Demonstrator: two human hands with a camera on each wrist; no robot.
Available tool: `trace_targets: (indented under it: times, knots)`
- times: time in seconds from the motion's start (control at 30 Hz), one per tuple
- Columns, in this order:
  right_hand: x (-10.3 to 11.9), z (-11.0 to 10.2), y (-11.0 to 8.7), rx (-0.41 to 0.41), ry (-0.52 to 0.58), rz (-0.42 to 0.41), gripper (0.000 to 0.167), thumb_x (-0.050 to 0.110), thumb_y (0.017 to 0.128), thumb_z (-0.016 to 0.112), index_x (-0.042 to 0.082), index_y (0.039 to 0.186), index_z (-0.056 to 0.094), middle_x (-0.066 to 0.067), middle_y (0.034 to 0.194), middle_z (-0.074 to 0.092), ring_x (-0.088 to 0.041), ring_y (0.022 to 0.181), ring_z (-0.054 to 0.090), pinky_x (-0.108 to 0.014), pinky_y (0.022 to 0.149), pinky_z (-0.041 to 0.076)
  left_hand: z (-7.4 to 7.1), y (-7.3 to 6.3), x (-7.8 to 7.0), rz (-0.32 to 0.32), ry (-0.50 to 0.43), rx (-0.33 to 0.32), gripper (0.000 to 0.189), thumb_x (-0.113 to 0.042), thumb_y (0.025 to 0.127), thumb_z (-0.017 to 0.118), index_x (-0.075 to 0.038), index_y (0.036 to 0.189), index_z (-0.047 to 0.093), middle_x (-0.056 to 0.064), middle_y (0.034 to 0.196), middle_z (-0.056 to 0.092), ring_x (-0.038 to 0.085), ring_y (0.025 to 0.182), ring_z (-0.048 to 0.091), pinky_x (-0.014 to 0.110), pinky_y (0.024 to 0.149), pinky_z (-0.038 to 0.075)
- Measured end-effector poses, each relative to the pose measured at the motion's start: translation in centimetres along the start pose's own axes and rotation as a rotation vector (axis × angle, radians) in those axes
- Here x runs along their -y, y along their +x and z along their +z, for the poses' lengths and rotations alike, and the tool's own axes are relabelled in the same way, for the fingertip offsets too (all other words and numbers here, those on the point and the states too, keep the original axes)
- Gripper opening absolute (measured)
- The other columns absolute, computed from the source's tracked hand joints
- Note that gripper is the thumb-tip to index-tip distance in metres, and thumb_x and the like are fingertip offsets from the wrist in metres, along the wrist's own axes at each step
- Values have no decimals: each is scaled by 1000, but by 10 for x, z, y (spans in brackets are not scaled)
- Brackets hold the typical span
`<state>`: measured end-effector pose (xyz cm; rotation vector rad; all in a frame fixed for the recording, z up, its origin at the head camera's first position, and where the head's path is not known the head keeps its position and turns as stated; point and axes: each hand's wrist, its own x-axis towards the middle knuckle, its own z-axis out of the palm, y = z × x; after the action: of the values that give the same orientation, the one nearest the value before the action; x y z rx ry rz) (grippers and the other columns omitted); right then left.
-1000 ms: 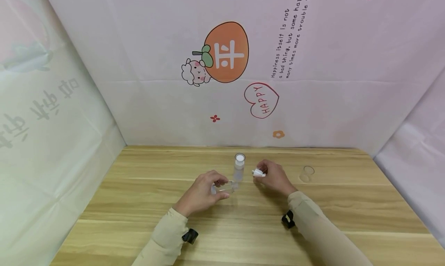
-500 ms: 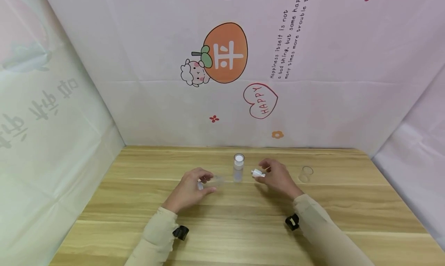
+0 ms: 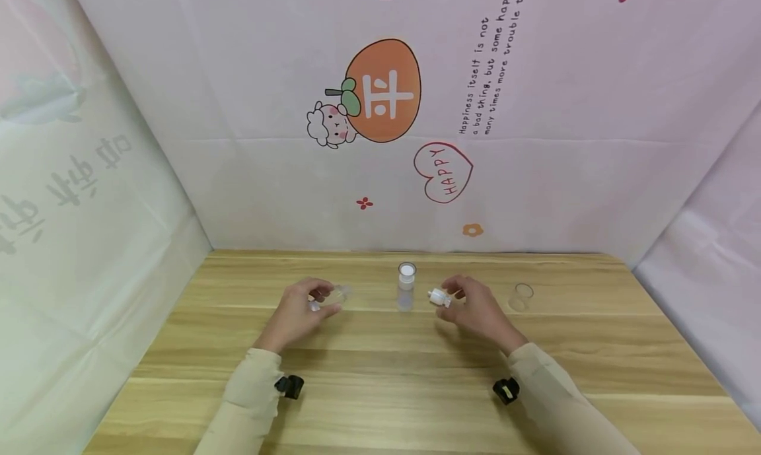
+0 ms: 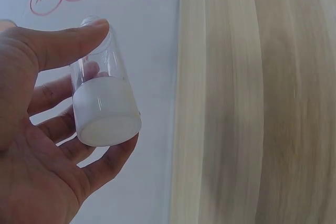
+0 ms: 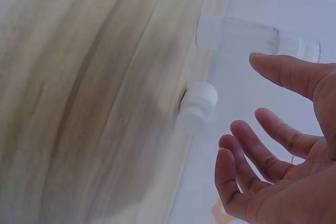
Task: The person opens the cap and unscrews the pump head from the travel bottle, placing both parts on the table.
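My left hand [image 3: 294,314] grips a small clear bottle [image 4: 104,103] with a thick white base. In the left wrist view the thumb lies across the bottle's neck end and the fingers curl behind it. A white pump head [image 3: 439,297] lies on its side on the table. Beside it is my right hand [image 3: 480,313], its fingers [image 5: 262,145] spread and loosely bent with nothing between them. The right wrist view shows a gap between this hand and the pump head. To the left of the pump head a second clear bottle [image 3: 405,296] stands upright, with a white top under a clear cover.
A clear cap [image 3: 520,298] stands on the wooden table [image 3: 380,389], right of my right hand. Behind the table's far edge rises a printed cloth backdrop [image 3: 285,197], with more cloth on both sides.
My left hand has carried the clear bottle leftward, away from the standing bottle. The right hand has let go of the pump head and drawn slightly right, its fingers apart.
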<state>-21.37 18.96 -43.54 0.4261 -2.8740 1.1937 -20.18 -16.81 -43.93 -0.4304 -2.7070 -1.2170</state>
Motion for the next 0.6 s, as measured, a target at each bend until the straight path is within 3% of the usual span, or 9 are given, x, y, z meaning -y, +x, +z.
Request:
trace_targets:
  times: [0.6]
  knots:
    - [4,1,-15,16,-12,-12,47,16,87,83,1,127,63,-17,119,65,-38,110,59,-51,87,53,-18,3,27,-104,-36,-118,44,-17,91,79,2,127,65,18,107,65,31,99,62,45,82,53]
